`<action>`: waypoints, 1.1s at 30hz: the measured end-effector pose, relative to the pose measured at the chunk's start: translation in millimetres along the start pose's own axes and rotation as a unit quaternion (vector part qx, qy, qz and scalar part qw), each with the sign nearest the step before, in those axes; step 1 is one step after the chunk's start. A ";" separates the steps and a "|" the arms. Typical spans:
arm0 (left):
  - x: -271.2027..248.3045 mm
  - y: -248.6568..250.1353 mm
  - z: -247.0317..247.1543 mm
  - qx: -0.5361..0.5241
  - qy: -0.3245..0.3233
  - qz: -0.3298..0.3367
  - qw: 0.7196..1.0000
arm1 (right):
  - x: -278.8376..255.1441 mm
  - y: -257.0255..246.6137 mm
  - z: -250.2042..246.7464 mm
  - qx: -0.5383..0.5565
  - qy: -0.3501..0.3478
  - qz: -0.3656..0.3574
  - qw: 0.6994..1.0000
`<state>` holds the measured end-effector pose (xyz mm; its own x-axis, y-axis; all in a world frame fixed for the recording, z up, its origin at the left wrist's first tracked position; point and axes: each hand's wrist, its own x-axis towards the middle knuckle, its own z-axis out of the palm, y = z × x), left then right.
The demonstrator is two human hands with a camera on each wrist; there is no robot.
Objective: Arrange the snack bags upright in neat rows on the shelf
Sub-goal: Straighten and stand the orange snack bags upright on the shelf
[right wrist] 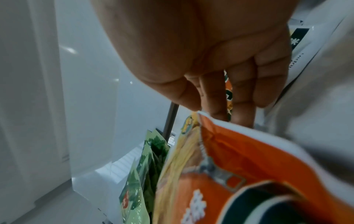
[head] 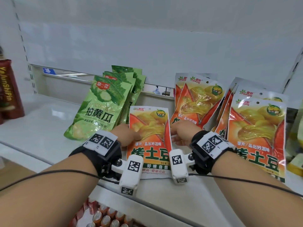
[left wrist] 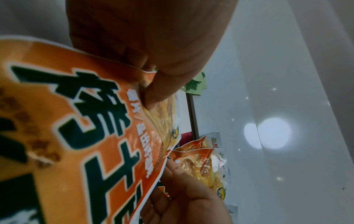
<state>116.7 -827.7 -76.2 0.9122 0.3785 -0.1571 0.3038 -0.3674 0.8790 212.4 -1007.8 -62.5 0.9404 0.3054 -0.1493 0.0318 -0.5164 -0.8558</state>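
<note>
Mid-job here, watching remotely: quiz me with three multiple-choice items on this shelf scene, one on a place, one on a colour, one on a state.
1. Where is the stack of green cucumber bags relative to the held orange bag?
A. To its left
B. To its right
C. Beneath it

2. What colour is the bag at the far left edge of the shelf?
A. Blue
B. Dark red
C. White

3. How is the held orange bag being handled?
A. Lying untouched
B. Left hand only
C. Both hands grip its sides

Answers: 1 A, the green stack leans left of it. 2 B, the dark red bag stands there. 3 C, left hand and right hand flank it.
</note>
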 end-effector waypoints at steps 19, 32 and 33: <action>-19.9 3.8 -42.3 -0.261 0.092 0.069 0.959 | 14.0 -15.8 26.8 -0.129 -0.011 0.032 0.991; -13.1 -8.4 -45.5 -0.283 0.086 0.072 0.952 | 44.8 -22.7 57.1 -0.380 -0.028 0.004 0.925; -13.0 -9.9 -46.4 -0.285 0.089 0.070 0.952 | 44.0 -23.9 57.5 -0.371 -0.032 0.011 0.928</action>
<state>89.1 -789.5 -62.0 0.8568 0.5154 0.0143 -0.0624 0.0761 0.9951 233.6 -936.0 -77.1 0.9226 0.3222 -0.2122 0.2588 -0.9248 -0.2789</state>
